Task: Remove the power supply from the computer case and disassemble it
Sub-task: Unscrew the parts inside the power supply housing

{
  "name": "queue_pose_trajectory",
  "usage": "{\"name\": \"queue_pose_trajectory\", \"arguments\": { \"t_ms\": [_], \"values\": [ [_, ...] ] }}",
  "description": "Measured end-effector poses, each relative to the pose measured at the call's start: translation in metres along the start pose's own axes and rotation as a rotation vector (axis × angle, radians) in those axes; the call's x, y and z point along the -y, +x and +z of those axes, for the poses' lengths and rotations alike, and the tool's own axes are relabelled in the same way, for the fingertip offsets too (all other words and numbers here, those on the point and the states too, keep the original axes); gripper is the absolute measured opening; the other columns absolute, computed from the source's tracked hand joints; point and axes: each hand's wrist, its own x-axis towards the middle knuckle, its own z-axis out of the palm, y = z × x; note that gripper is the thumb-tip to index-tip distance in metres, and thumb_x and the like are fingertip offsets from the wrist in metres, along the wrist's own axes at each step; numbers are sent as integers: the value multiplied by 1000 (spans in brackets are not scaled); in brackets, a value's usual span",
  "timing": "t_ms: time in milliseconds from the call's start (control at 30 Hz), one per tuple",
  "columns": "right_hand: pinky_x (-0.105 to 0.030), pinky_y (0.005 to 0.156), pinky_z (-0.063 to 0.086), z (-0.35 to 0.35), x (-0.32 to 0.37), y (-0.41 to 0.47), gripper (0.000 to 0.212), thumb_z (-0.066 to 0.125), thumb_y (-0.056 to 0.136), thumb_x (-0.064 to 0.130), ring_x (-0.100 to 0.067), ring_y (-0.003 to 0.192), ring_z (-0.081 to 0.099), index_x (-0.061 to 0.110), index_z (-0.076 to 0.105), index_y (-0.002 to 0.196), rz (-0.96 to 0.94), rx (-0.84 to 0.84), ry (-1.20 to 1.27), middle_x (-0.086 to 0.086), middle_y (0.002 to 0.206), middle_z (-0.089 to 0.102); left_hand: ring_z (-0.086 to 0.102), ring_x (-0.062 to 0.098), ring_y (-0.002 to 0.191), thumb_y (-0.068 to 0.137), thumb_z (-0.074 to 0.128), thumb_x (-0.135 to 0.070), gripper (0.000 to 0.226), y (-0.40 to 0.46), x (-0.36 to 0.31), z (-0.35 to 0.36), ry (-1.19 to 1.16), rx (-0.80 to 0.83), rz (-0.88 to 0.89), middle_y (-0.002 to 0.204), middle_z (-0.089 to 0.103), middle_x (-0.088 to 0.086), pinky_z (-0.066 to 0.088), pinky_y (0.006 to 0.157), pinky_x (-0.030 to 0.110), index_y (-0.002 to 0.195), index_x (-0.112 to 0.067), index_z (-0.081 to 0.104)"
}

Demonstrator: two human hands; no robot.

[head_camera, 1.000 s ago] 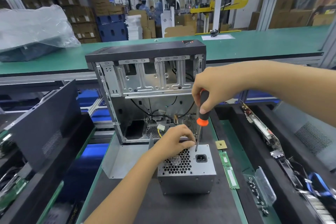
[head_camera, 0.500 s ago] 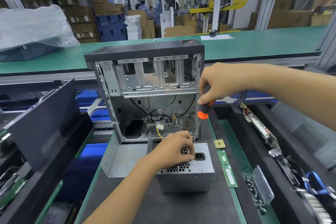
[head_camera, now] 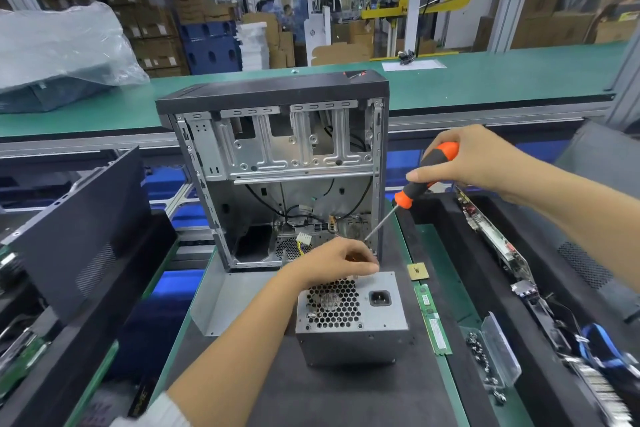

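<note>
Head view showed the power supply (head_camera: 351,317) already out, standing before the computer case (head_camera: 277,170). My left hand (head_camera: 332,263) pinched something small at its top rear edge; my right hand (head_camera: 474,161) gripped the screwdriver (head_camera: 420,180), lifted clear. I judged steadying the box mattered before reseating the tip.

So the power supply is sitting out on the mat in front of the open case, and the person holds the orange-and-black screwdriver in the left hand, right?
Not quite. The head view shows the screwdriver in the right hand; the left hand rests on the top rear edge of the power supply. The rest holds: it sits on the mat in front of the open case.
</note>
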Motion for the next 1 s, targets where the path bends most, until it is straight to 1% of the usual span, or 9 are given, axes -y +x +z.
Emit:
{"name": "queue_pose_trajectory", "arguments": {
  "t_ms": [67, 133, 233, 367, 467, 533, 667, 833, 1000],
  "values": [
    [-34, 61, 47, 7, 1, -4, 34, 86, 59, 41, -18, 61, 52, 17, 69, 75, -41, -46, 29, -10, 70, 67, 55, -2, 78, 92, 65, -37, 28, 10, -8, -1, 28, 165, -72, 85, 63, -17, 41, 80, 21, 106, -15, 71],
    [-29, 58, 45, 12, 3, -9, 30, 84, 64, 40, -11, 60, 53, 19, 68, 78, -73, -92, -2, -2, 66, 67, 52, 7, 83, 91, 65, -43, 35, 16, -12, -1, 77, 288, -137, 83, 59, -12, 40, 92, 31, 105, -11, 72],
    [-21, 51, 39, 19, 6, -18, 28, 80, 69, 43, -3, 52, 52, 25, 63, 81, -121, -131, -71, 10, 62, 61, 49, 10, 90, 91, 63, -45, 33, 21, -14, -1, 92, 357, -174, 84, 58, -15, 34, 107, 43, 101, -15, 73],
    [-18, 50, 41, 21, 7, -27, 30, 79, 70, 39, -4, 51, 56, 28, 57, 86, -119, -174, 27, 8, 68, 62, 46, 14, 87, 95, 58, -44, 30, 21, -15, -4, 96, 411, -149, 86, 53, -6, 37, 101, 43, 95, -16, 69],
    [-27, 57, 43, 20, 11, -33, 30, 81, 70, 31, -11, 56, 54, 27, 58, 88, -109, -204, 240, 6, 70, 63, 40, 9, 69, 99, 55, -39, 32, 20, -13, -6, 77, 445, -109, 73, 43, -6, 33, 78, 31, 75, -19, 59],
    [-29, 57, 43, 21, 16, -38, 28, 79, 73, 34, -17, 58, 52, 28, 56, 87, -144, -249, 243, 3, 71, 62, 36, 6, 61, 99, 54, -37, 34, 20, -9, -5, 79, 433, -76, 65, 39, -10, 30, 71, 27, 68, -23, 54],
    [-21, 48, 44, 31, 31, -55, 28, 70, 81, 38, -13, 46, 54, 20, 49, 89, -203, -264, 135, 3, 58, 59, 33, 16, 70, 101, 50, -38, 32, 19, 1, 1, 106, 371, 11, 76, 36, 3, 27, 70, 32, 81, -13, 48],
    [-36, 55, 48, 55, 44, -65, 30, 72, 82, 29, -20, 50, 56, 13, 48, 91, -192, -154, 22, -2, 59, 59, 31, 20, 76, 101, 49, -40, 33, 18, 4, 2, 84, 387, 37, 84, 35, 6, 26, 73, 34, 82, -13, 44],
    [-22, 45, 41, 66, 46, -65, 31, 71, 81, 29, -10, 44, 47, 15, 46, 90, -210, -148, -19, 6, 55, 54, 28, 23, 76, 101, 49, -38, 31, 19, 5, 3, 62, 401, 60, 84, 34, 6, 24, 71, 33, 83, -12, 44]
  ]
}}
